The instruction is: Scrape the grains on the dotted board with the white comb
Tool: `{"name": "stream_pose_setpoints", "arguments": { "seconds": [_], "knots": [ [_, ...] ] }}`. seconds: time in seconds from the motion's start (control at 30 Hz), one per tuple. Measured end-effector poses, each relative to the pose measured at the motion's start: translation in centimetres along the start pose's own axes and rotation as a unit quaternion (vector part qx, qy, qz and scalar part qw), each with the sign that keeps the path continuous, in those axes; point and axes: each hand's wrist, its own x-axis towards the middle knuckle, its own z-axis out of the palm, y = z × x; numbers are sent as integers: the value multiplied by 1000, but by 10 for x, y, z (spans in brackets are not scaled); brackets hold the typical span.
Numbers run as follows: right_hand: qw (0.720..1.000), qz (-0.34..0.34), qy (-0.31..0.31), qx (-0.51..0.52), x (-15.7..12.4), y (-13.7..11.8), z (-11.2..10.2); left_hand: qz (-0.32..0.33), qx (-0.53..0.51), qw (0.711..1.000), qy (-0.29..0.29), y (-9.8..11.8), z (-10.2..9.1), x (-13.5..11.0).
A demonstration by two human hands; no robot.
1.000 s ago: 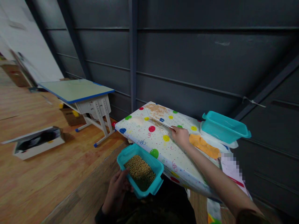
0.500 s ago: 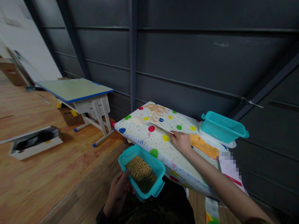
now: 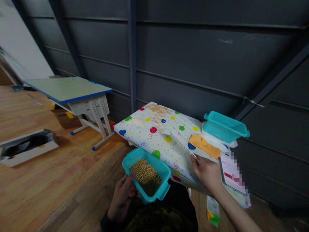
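My left hand [image 3: 123,195] grips a teal plastic box [image 3: 146,174] filled with tan beans, held below the near edge of a table covered in a white polka-dot cloth [image 3: 145,129]. My right hand [image 3: 207,172] is closed on the near end of a thin white ruler-like strip [image 3: 182,145], which lies slanted across the cloth. A patch of scattered small grains [image 3: 158,111] sits at the far side of the cloth. A pale heap [image 3: 138,120] lies near the left corner.
An empty teal box [image 3: 225,127] stands on a white lid at the table's right end, beside an orange cloth [image 3: 204,145] and a paper [image 3: 231,170]. A blue-edged desk [image 3: 67,90] and an open cardboard box [image 3: 24,148] stand on the wooden floor at left. A dark wall runs behind.
My right hand has drawn back toward me along the table's right side, pulling the white strip away from the grains. The bean box in my left hand has barely moved.
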Motion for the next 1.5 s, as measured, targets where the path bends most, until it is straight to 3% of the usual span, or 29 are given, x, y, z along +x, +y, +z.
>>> {"name": "stream_pose_setpoints", "arguments": {
  "seconds": [0.23, 0.4, 0.6, 0.77, 0.93, 1.23, 1.37, 1.5],
  "knots": [
    [987, -88, -19, 136, -13, -49, -29, -4, -5, 1000, -12, -2, -4, 10],
    [965, -79, -19, 249, 0, -42, -34, 17, -34, 999, -29, 6, -7, 13],
    [993, 21, -31, 113, 45, -6, 15, 19, -49, 998, -16, 2, -9, 15],
    [993, 31, -94, 58, 58, -4, 42, 18, -49, 998, -26, -14, -18, 25],
    [993, -15, -88, 79, 35, -9, 31, 21, -56, 997, -39, -18, -21, 27],
    [972, -123, -7, 201, -14, -43, -16, 23, -63, 997, -29, -18, -17, 31],
    [967, -127, 24, 218, -1, -39, -14, 20, -66, 997, -32, -15, -15, 30],
    [986, -40, 11, 161, 38, -17, 14, 17, -62, 997, -38, -14, -14, 26]
  ]
}}
